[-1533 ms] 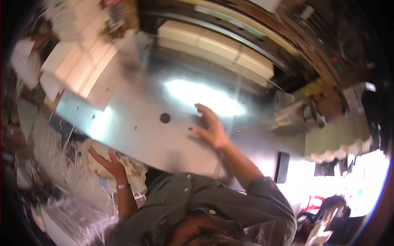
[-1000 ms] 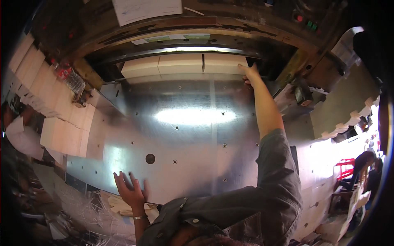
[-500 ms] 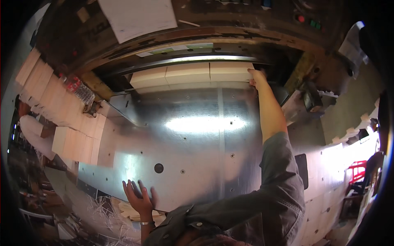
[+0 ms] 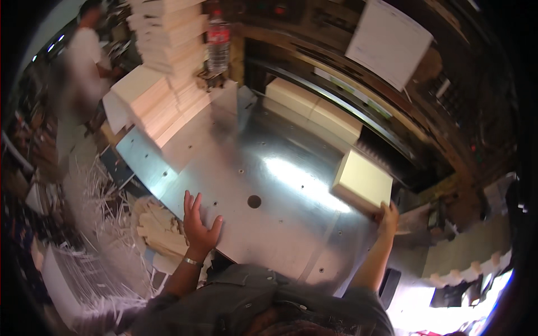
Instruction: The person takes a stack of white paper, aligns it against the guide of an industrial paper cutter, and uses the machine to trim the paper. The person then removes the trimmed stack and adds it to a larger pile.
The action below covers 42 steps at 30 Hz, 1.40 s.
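My right hand [image 4: 388, 217] grips the near right corner of a cream paper stack [image 4: 365, 175], a thick, squared block. The block sits on the metal table [image 4: 269, 235] of what looks like a paper cutter, pulled forward out of line. Two similar paper stacks [image 4: 314, 110] lie end to end along the far side, beneath the machine's long metal bar [image 4: 336, 92]. Over the table's near left edge, my left hand [image 4: 202, 227] is open with its fingers apart and holds nothing. A metal band circles that wrist.
Tall piles of cut paper [image 4: 168, 56] rise at the left, with a clear bottle with a red label [image 4: 218, 42] beside them. Paper trimmings [image 4: 109, 190] cover the lower left. A white sheet [image 4: 389, 42] lies on the machine. Another person [image 4: 84, 56] stands far left.
My right hand has drawn the right-end paper stack out of the row toward me. The view has swung, showing more of the left side. My left hand stays open.
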### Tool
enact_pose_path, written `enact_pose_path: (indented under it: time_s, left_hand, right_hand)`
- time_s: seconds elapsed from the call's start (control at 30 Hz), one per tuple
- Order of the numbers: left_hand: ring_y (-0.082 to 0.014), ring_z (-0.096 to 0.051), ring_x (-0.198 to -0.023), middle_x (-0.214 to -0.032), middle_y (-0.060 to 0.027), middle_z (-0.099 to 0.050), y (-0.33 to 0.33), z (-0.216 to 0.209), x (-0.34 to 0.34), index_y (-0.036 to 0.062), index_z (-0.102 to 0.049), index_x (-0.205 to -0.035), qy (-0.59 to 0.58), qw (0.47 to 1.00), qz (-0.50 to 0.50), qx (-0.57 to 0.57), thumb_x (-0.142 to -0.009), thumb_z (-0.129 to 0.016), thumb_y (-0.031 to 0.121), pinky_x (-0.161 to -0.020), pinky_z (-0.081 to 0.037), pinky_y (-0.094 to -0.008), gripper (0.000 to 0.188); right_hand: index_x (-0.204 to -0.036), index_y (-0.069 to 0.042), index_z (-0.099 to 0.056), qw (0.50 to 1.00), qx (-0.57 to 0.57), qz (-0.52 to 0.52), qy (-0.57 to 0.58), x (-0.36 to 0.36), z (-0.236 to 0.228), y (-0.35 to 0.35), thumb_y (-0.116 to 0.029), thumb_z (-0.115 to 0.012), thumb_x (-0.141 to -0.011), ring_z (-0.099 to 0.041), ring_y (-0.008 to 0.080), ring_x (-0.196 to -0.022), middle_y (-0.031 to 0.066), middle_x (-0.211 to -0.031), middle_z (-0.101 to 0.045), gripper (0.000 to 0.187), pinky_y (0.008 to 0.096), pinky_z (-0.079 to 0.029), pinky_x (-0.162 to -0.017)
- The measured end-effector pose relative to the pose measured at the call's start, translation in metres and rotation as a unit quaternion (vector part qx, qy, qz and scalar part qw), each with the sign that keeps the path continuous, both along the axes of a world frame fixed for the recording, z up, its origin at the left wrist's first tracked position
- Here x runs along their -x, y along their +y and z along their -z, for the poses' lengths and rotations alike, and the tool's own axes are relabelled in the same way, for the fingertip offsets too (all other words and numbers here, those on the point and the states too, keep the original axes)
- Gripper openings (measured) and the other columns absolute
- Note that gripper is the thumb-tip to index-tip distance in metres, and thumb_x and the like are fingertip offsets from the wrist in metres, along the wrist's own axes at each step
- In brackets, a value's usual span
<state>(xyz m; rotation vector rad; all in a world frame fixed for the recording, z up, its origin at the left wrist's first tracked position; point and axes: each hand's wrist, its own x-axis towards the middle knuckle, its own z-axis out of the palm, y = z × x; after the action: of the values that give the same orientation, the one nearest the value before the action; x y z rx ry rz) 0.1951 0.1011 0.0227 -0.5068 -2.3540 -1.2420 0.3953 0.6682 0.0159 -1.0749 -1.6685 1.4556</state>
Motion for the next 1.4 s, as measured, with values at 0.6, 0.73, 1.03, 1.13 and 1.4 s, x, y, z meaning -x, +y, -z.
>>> enact_pose_path:
  time_s: [0.6, 0.73, 1.03, 1.13, 1.4]
  left_hand:
    - [-0.0343, -0.033, -0.144, -0.161, -0.0223, -0.021, -0.065, -0.009, -0.044, 0.0124, 0.002, -0.161, -0.503, 0.675, 0.046, -0.538, -0.090, -0.073, 0.043, -0.115, -0.033, -0.0512, 0.108]
    - [-0.0318, -0.046, -0.135, -0.157, -0.0239, -0.028, -0.079, -0.035, -0.056, 0.0135, 0.002, -0.161, -0.500, 0.708, 0.002, -0.499, -0.093, -0.072, 0.037, -0.100, -0.051, -0.0431, 0.103]
    - [-0.0245, -0.053, -0.127, -0.152, -0.0216, -0.038, -0.053, -0.049, -0.047, 0.0113, 0.003, -0.162, -0.298, 0.875, 0.097, -0.369, -0.090, -0.072, 0.005, -0.100, -0.049, -0.0368, 0.105]
    - [-0.0234, -0.053, -0.126, -0.147, -0.0172, -0.044, -0.034, -0.066, -0.035, 0.0132, 0.008, -0.162, -0.261, 0.855, 0.263, -0.362, -0.085, -0.075, 0.001, -0.102, -0.046, -0.0364, 0.113]
    - [-0.0180, -0.057, -0.117, -0.130, -0.0078, -0.055, 0.016, -0.080, 0.006, 0.0196, 0.010, -0.163, -0.292, 0.770, 0.466, -0.324, -0.062, -0.091, -0.007, -0.101, -0.045, -0.0324, 0.145]
  right_hand:
    - [-0.142, -0.002, -0.053, 0.865, -0.057, -0.496, -0.039, 0.089, -0.048, -0.343, -0.008, -0.065, -0.089, -0.067, 0.0150, -0.087, 0.0119, -0.108, -0.071, 0.055, 0.0283, -0.053, -0.072]
    - [-0.145, 0.001, -0.048, 0.815, -0.171, -0.550, -0.063, 0.086, -0.068, -0.362, -0.011, -0.069, -0.089, -0.069, 0.0217, -0.091, 0.0186, -0.122, -0.068, 0.060, 0.0305, -0.054, -0.077]
    - [-0.161, -0.003, -0.005, 0.855, 0.083, -0.511, 0.045, 0.082, -0.047, -0.331, 0.000, -0.077, -0.084, -0.051, 0.0296, -0.133, 0.0205, -0.152, -0.043, 0.105, 0.0409, -0.047, -0.104]
    - [-0.152, 0.004, -0.025, 0.840, 0.057, -0.535, 0.069, 0.072, -0.040, -0.300, -0.004, -0.082, -0.082, -0.055, 0.0233, -0.126, 0.0165, -0.137, -0.056, 0.091, 0.0362, -0.045, -0.105]
    - [-0.128, 0.001, -0.045, 0.944, 0.009, -0.318, 0.086, -0.015, -0.063, -0.308, -0.010, -0.090, -0.073, -0.059, 0.0226, -0.115, 0.0124, -0.122, -0.060, 0.072, 0.0380, -0.046, -0.101]
